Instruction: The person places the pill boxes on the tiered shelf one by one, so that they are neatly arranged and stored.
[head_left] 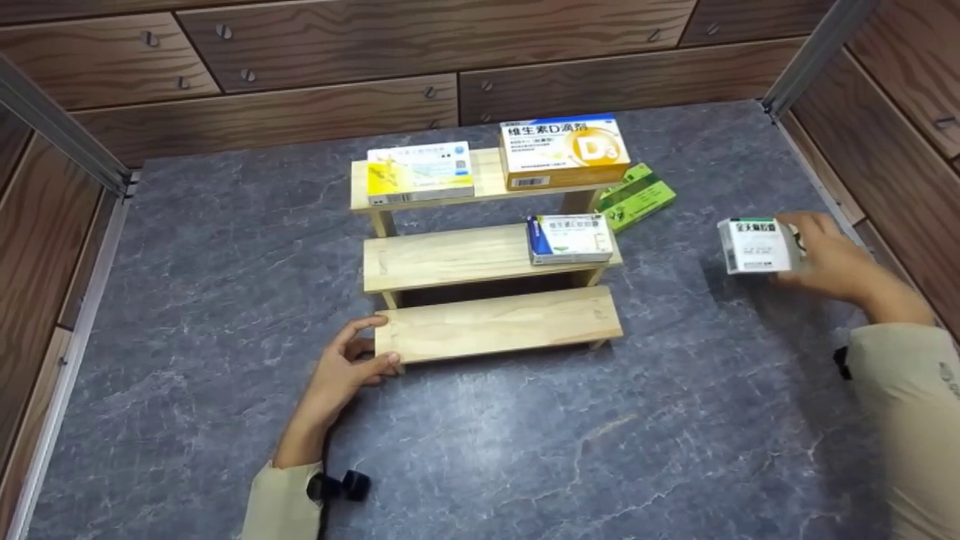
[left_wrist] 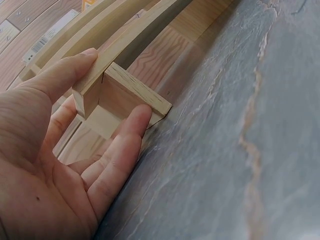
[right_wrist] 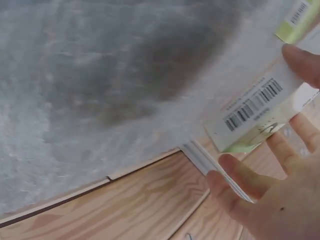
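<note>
A three-step wooden display rack (head_left: 499, 326) stands on the dark marbled surface. At the left end of its lowest step my left hand (head_left: 337, 371) grips the board; in the left wrist view the thumb lies on the board's edge, and the other fingers reach around its end by the short leg (left_wrist: 137, 87). Off to the right, my right hand (head_left: 829, 255) holds a small white medicine box (head_left: 757, 247) with a green strip, apart from the rack. The right wrist view shows a barcode on that box's side, between thumb and fingers.
A white-and-yellow box (head_left: 420, 172) and an orange vitamin D box (head_left: 564, 154) sit on the top step. On the middle step's right end is a white-and-blue box (head_left: 570, 240). A green box (head_left: 641, 199) lies behind the rack, partly hidden. Wood-patterned walls (head_left: 435, 45) enclose the surface.
</note>
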